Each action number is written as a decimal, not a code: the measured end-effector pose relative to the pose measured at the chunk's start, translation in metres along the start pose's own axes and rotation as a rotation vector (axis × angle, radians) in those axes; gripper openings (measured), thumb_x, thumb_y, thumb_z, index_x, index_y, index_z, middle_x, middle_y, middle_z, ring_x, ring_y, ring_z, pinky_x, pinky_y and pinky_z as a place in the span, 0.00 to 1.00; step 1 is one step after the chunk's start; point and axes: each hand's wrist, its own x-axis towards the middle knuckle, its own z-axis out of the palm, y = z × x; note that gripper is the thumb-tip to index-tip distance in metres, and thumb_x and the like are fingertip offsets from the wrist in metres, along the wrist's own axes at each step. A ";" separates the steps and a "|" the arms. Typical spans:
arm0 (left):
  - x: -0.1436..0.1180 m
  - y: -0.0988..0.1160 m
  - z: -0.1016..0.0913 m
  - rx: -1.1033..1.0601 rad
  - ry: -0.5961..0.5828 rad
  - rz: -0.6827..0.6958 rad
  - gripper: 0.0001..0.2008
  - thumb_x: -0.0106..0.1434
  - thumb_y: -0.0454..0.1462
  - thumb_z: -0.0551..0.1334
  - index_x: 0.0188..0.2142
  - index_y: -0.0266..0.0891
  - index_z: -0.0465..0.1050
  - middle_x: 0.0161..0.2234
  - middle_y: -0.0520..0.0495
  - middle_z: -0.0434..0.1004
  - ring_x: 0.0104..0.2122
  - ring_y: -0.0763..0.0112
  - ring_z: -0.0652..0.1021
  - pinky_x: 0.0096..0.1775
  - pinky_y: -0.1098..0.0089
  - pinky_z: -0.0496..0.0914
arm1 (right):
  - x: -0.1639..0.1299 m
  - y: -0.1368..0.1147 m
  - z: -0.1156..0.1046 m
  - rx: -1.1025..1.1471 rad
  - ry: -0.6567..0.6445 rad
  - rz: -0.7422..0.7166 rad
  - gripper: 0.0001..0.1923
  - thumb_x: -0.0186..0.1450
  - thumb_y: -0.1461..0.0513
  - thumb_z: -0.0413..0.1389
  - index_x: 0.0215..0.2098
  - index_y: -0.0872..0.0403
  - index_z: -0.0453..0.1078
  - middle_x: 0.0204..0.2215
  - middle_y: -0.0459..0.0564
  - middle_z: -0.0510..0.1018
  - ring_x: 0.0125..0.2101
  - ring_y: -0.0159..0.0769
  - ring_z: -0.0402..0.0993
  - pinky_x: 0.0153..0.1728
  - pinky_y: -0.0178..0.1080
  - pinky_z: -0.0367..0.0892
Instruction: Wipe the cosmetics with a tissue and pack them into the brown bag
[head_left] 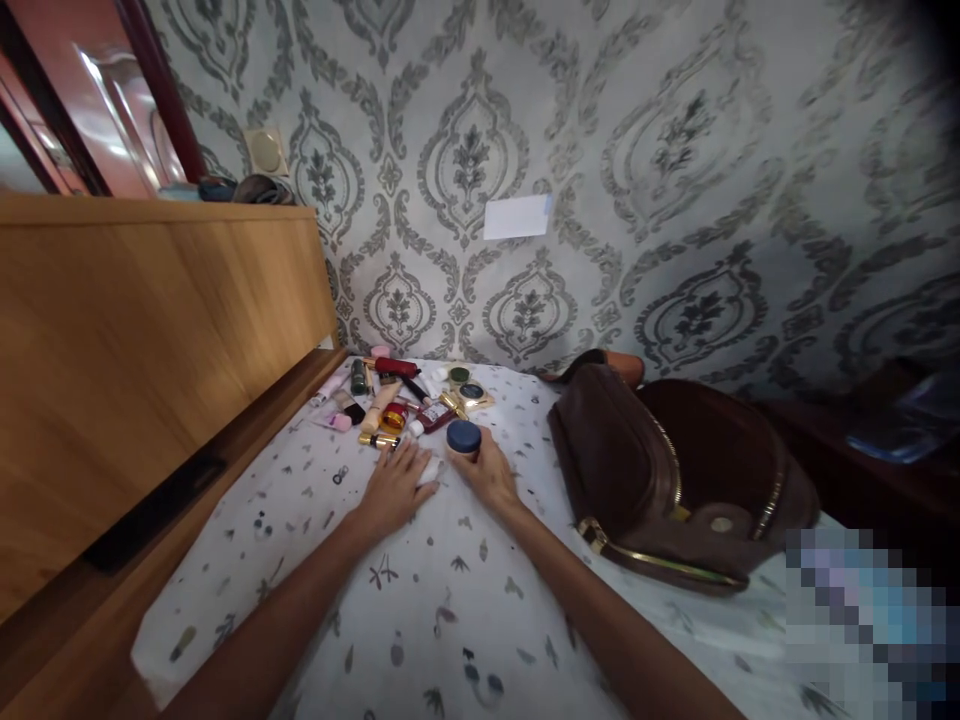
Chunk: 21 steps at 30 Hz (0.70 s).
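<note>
A heap of cosmetics (397, 395) lies at the far end of a white patterned bed sheet (420, 600): tubes, small bottles, a red lipstick and a gold compact. My right hand (487, 470) grips a small jar with a dark blue lid (463, 437) at the near edge of the heap. My left hand (394, 485) lies palm down on the sheet beside it, fingers spread, over a small white item (430, 468) that peeks out at its fingertips.
An open brown leather handbag (675, 480) with gold trim lies on the sheet to the right. A wooden headboard (150, 340) runs along the left. Patterned wallpaper (675, 200) backs the bed.
</note>
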 end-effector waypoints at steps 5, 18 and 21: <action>-0.001 -0.001 -0.002 -0.026 0.031 0.014 0.22 0.70 0.46 0.54 0.60 0.43 0.66 0.62 0.36 0.66 0.64 0.52 0.64 0.63 0.46 0.54 | -0.002 0.000 -0.004 -0.015 0.005 0.024 0.25 0.57 0.49 0.59 0.49 0.51 0.65 0.33 0.48 0.78 0.32 0.39 0.74 0.33 0.37 0.66; 0.000 -0.001 0.000 -0.018 0.028 0.011 0.21 0.70 0.45 0.54 0.59 0.42 0.67 0.61 0.36 0.67 0.64 0.51 0.64 0.63 0.46 0.55 | -0.003 -0.003 -0.003 0.079 -0.015 -0.011 0.27 0.55 0.48 0.61 0.48 0.52 0.66 0.35 0.48 0.79 0.32 0.38 0.74 0.35 0.38 0.67; 0.000 -0.001 -0.002 -0.018 0.015 0.006 0.21 0.70 0.46 0.54 0.59 0.42 0.67 0.61 0.37 0.67 0.64 0.52 0.63 0.63 0.46 0.54 | -0.003 -0.006 -0.004 0.095 -0.037 -0.029 0.28 0.56 0.48 0.61 0.50 0.52 0.65 0.38 0.49 0.80 0.36 0.40 0.75 0.38 0.39 0.68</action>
